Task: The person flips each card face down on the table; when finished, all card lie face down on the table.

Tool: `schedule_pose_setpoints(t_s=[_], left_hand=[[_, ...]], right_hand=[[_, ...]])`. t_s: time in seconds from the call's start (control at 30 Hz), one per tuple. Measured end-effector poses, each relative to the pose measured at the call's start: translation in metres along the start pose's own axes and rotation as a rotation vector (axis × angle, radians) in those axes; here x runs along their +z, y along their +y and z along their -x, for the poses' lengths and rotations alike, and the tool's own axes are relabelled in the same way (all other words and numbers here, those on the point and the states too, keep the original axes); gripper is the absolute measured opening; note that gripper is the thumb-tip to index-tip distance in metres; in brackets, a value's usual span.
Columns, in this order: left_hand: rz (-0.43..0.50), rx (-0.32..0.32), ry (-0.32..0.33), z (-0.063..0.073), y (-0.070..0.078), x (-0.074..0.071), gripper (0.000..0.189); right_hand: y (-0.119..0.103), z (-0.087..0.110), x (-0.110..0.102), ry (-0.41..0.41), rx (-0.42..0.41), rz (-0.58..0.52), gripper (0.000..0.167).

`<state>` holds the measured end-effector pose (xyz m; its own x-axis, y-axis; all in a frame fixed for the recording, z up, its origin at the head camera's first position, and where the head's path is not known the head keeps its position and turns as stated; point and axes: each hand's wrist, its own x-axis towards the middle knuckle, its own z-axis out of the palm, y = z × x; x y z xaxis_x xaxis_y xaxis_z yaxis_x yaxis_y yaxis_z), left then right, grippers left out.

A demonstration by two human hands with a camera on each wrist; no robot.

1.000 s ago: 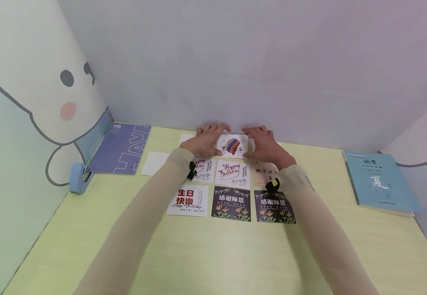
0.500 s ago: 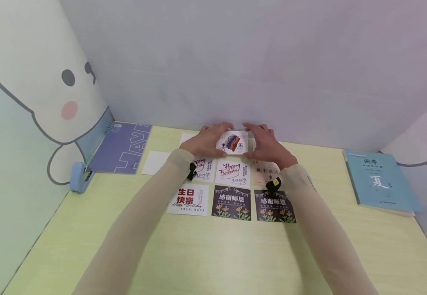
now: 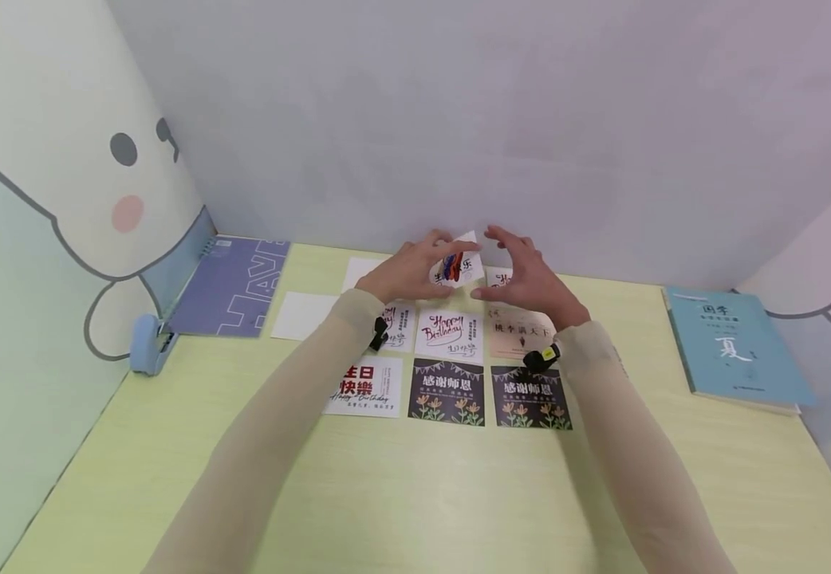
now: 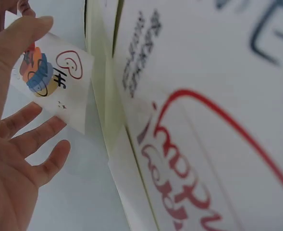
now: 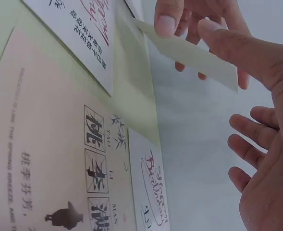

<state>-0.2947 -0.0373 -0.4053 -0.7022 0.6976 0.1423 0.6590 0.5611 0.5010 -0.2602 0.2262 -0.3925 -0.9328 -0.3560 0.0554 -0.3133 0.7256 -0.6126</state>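
A white birthday card with a colourful drawing is raised and tilted at the back of the table. My left hand pinches it, with the thumb on one face and fingers behind, as the right wrist view shows. To the right of the card, my right hand has its fingers spread and thumb apart, holding nothing. Its thumb overlaps the card's plain side in the right wrist view. Just in front lie a Happy Birthday card and a peach card.
Two dark flower cards and a red-lettered birthday card form the front row. A blank white card lies left. Beyond are a purple notebook, a blue stapler-like object and a blue book. The wall rises behind.
The drawing card, earlier level between both hands, is now lifted higher and tilted in the left hand. My right hand has come away from its right edge.
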Motion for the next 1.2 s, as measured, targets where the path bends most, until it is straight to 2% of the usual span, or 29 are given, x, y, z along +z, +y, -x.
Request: schedule_pose_setpoints(t_s=[0.13, 0.3, 0.4, 0.5, 0.63, 0.77, 0.9, 0.97, 1.03, 1.2], left_hand=[[0.04, 0.0, 0.045, 0.001, 0.0, 0.0, 0.082], [0.109, 0.048, 0.155, -0.002, 0.0, -0.002, 0.075], [0.205, 0.096, 0.231, -0.005, 0.001, -0.004, 0.069], [0.298, 0.127, 0.279, -0.007, 0.003, -0.008, 0.065], [0.384, 0.1, 0.291, -0.005, 0.006, -0.013, 0.064], [0.414, 0.071, 0.272, -0.003, 0.007, -0.015, 0.063], [0.385, 0.075, 0.23, -0.001, 0.005, -0.015, 0.067], [0.341, 0.058, 0.195, 0.0, 0.004, -0.015, 0.074], [0.254, 0.022, 0.15, 0.002, 0.001, -0.015, 0.081], [-0.043, -0.069, 0.024, 0.009, -0.006, -0.013, 0.091]], right_hand=[[0.003, 0.002, 0.001, -0.006, 0.032, -0.039, 0.114], [0.004, 0.003, 0.003, -0.046, 0.039, -0.074, 0.11], [0.003, 0.002, 0.004, -0.077, 0.033, -0.093, 0.106], [0.002, -0.001, 0.006, -0.103, 0.027, -0.097, 0.103], [0.001, -0.005, 0.009, -0.114, 0.024, -0.094, 0.097], [0.002, -0.005, 0.011, -0.117, 0.025, -0.107, 0.09], [0.003, -0.004, 0.012, -0.108, 0.018, -0.104, 0.09], [0.004, -0.004, 0.012, -0.094, 0.016, -0.092, 0.092], [0.005, -0.005, 0.013, -0.085, 0.023, -0.071, 0.094], [0.009, -0.01, 0.02, -0.09, 0.055, 0.002, 0.099]])
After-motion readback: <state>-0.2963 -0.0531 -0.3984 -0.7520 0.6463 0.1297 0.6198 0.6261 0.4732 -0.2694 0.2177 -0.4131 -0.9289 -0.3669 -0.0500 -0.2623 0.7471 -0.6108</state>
